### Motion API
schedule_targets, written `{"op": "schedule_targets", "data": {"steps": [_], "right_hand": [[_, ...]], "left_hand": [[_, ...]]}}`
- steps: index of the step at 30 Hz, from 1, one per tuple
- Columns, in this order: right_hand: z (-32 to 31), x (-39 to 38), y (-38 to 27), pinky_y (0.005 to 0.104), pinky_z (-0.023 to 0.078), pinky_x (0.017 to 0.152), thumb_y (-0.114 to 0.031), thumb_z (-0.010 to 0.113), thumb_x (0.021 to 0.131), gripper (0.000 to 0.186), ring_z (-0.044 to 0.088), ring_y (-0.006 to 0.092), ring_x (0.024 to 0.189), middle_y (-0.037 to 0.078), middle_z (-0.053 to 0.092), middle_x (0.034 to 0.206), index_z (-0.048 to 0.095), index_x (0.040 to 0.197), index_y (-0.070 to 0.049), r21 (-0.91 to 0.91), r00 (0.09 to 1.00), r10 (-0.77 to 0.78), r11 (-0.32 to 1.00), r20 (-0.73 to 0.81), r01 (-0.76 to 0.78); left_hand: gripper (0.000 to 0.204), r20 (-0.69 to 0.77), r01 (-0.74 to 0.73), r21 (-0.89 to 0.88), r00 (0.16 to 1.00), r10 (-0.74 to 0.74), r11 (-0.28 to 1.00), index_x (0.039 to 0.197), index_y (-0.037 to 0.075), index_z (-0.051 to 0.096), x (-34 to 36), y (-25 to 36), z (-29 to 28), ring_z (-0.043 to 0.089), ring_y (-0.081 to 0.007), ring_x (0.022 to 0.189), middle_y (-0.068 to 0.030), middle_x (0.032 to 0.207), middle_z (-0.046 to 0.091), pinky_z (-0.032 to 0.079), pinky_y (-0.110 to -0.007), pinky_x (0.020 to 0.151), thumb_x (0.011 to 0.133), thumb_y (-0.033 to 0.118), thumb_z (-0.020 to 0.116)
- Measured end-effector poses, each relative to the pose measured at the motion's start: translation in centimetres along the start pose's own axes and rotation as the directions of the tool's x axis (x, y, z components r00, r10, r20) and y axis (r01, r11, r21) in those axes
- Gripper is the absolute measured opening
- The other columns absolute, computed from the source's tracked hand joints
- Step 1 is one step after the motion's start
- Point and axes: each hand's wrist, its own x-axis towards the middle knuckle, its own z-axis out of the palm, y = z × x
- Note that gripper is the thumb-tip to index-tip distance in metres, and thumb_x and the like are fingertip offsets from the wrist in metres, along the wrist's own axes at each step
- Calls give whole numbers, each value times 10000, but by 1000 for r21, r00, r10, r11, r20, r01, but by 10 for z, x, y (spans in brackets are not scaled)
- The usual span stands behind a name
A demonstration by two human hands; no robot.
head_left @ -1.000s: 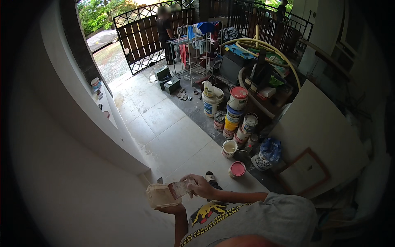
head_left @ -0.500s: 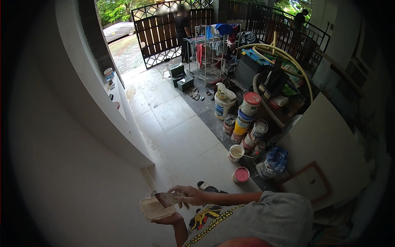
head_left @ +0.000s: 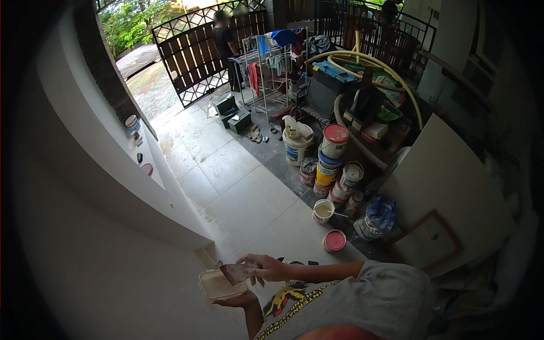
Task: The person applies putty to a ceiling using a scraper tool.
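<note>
Near the lower edge, my left hand (head_left: pixel 241 300) supports a shallow, off-white rectangular tub (head_left: pixel 211 287) from below, its fingers closed around the underside. Pale residue coats the tub's inside. My right hand (head_left: pixel 262 268) grips a putty knife, and its wide, stained blade (head_left: pixel 233 274) slants over the tub's right side. The right hand hides the handle. Whether the blade touches the tub's rim or contents, I cannot tell.
A white wall (head_left: pixel 130 249) curves along the left, with a ledge (head_left: pixel 153 164) carrying small items. Paint buckets (head_left: pixel 335 141) stand stacked to the right, near an open pail (head_left: pixel 323 210) and a red-lidded bucket (head_left: pixel 334 241). A person (head_left: pixel 225 48) stands by the gate (head_left: pixel 187 68).
The whole view has swung slightly, so the background sits further left. Both hands keep their hold on the tub and putty knife, with the blade still over the tub.
</note>
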Motion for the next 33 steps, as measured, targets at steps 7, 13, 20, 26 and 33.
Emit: {"op": "schedule_targets", "data": {"steps": [7,13,20,26,33], "right_hand": [[-34,-4,-33,223,511,486,-121,515,998,379,624,104,634,106,627,926,435,1331,43,-8,979,-71,997,-191,71],[-24,-23,-31,210,504,474,-108,517,997,366,627,98,618,94,625,927,438,1318,49,24,949,-131,989,-288,144],[1,-63,-23,203,439,417,-179,478,1027,341,602,86,524,84,649,779,468,1312,8,104,904,-48,989,-424,101],[13,-101,-7,200,418,405,-271,416,1055,358,579,84,478,80,649,731,497,1284,-9,124,880,18,991,-474,46],[23,-118,-12,198,413,400,-261,423,1053,349,572,81,477,75,642,724,488,1281,-5,123,929,5,991,-371,44]], "left_hand": [[767,143,123,49,981,-129,991,1463,122,329,13,-17,53,500,-314,1281,-138,1387,467,462,-473,1049,969,691,192],[793,126,157,54,979,-163,986,1504,138,278,1,-22,33,444,-319,1337,-137,1458,403,414,-478,1092,959,710,211],[792,146,326,-30,937,-318,945,1518,170,265,-22,-17,-8,421,-315,1355,-119,1471,397,398,-490,1095,947,719,275],[787,217,411,-73,896,-387,909,1514,195,278,-58,-3,-8,448,-323,1327,-102,1454,415,402,-510,1084,929,718,339],[711,87,352,-88,935,-345,932,1492,202,326,-89,24,-15,488,-327,1284,-101,1420,445,475,-520,1004,943,651,371]]}}
